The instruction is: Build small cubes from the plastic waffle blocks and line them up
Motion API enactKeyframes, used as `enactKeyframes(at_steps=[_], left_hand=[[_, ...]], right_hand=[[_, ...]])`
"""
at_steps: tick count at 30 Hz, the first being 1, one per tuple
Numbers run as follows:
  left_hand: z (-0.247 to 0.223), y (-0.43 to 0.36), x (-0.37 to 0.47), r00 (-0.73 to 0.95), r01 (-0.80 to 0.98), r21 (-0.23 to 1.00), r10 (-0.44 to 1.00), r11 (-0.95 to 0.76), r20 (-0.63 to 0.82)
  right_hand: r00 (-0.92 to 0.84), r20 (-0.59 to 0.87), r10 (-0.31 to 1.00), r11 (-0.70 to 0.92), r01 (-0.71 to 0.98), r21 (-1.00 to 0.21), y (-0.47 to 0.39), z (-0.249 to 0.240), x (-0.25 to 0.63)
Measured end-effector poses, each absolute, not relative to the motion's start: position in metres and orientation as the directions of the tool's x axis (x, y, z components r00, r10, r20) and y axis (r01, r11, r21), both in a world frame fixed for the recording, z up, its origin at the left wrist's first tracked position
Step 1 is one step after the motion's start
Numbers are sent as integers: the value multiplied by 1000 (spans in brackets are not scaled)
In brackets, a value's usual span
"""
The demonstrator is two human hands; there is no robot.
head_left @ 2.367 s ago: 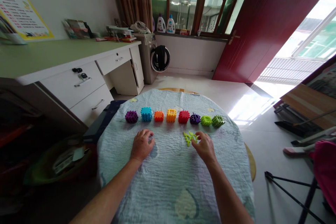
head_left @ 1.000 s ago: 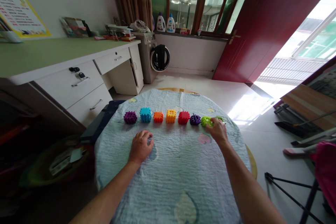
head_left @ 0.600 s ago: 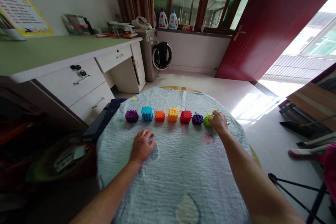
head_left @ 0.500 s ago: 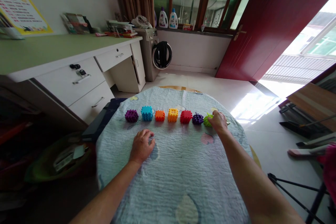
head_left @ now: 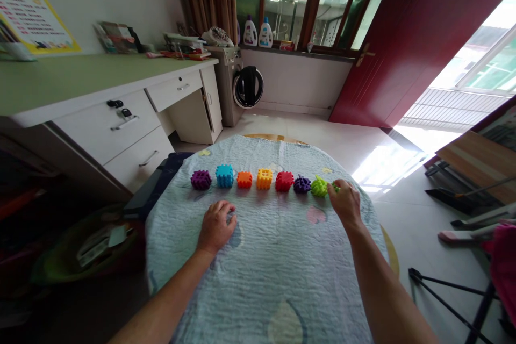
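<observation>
A row of coloured toy blocks runs across the cloth. From the left come a purple block (head_left: 200,180), a blue block (head_left: 224,176), an orange block (head_left: 244,179), a yellow block (head_left: 264,178), a red block (head_left: 284,181), a dark purple block (head_left: 302,184) and a spiky lime green block (head_left: 319,187). At the row's right end, my right hand (head_left: 346,201) has its fingers closed on another green block (head_left: 336,187), mostly hidden by them. My left hand (head_left: 217,226) lies on the cloth below the blue and orange blocks, fingers loosely bent and apart, holding nothing.
A pale blue patterned cloth (head_left: 258,269) covers the round table. To the left stands a white desk (head_left: 133,134), with a washing machine (head_left: 231,86) beyond it. Black metal legs (head_left: 443,295) stand on the floor at the right.
My right hand has moved right from the lime green block to the green block at the row's end. My left hand stays in place.
</observation>
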State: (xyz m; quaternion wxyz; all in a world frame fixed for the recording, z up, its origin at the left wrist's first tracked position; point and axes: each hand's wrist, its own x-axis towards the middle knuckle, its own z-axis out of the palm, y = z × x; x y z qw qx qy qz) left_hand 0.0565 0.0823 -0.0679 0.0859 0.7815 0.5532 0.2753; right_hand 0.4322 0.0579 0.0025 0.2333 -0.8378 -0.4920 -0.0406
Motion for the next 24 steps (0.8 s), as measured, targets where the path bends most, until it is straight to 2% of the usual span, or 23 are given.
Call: enactKeyframes(at_steps=[2,5,8,12,24], left_hand=[[-69,83,56,238,818,433,908,-378,344],[-71,84,56,244,818,424,902,-389,357],[-71,84,55,248,820,415,898,-395,363],[-70,83,56,257,825,401,896,-399,362],[-67,81,57,247,837,374,887,-398,391]], right_hand=[[511,340,789,-350,829,-435,29,-10,429],[472,294,831,-290,819,-496,-12,-37,413],[386,278,880,-251,873,-418,-37,-61,392],[422,220,879,-345,884,-316,-46,-70,371],[405,208,890,-346,898,-272,-51,-63,362]])
